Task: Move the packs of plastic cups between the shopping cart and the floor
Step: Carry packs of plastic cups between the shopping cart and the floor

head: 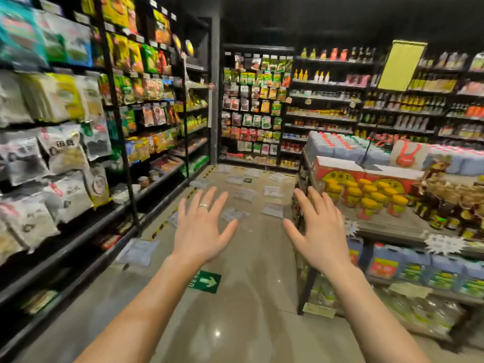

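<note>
A shop aisle's glossy floor (251, 305) runs ahead between stocked shelves (65, 127). Clear packs of cups (137, 251) lie scattered on it, and I see no cart. My left hand (201, 231) and right hand (319, 237) hover apart, fingers spread, holding nothing. The packs look light, crinkly and slippery, so I'd grip across the middle.

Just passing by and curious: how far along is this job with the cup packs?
Done: many clear packs lie spread over the floor. In hand: nothing; the left hand and right hand are open and empty. Left: cannot tell, no cart is in view.
</note>
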### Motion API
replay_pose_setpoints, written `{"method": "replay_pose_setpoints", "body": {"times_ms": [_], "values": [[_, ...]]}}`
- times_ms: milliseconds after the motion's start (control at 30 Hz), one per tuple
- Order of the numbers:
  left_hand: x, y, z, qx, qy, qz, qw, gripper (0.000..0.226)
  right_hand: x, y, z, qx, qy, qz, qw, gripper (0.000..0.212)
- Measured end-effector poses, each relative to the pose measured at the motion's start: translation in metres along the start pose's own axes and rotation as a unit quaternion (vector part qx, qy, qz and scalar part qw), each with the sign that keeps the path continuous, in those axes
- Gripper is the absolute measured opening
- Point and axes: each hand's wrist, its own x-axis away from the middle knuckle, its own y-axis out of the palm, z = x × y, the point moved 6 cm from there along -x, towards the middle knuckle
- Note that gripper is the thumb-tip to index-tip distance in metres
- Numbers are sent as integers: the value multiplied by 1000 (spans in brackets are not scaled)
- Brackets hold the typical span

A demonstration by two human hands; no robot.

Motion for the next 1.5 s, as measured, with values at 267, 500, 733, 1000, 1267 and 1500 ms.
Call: {"method": "replay_pose_setpoints", "body": {"times_ms": [267, 500, 733, 1000, 1267, 1500], "values": [[-71, 51, -41, -38, -102, -4, 994, 73, -115, 104, 1, -100, -80, -57, 990, 69], [-108, 82, -73, -56, -184, 11, 981, 79, -191, 178, -7, -150, -154, -119, 969, 68], [-125, 111, -126, -73, -262, 14, 962, 69, -242, 245, -49, -194, -223, -162, 941, 74], [-183, 171, -225, -72, -305, 22, 949, 75, -316, 345, -122, -236, -255, -176, 921, 69], [-313, 236, -356, -50, -317, 8, 947, 72, -440, 479, -192, -195, -253, -220, 922, 69], [-400, 268, -442, -67, -322, -1, 945, 69, -524, 548, -251, -216, -237, -204, 925, 73]]}}
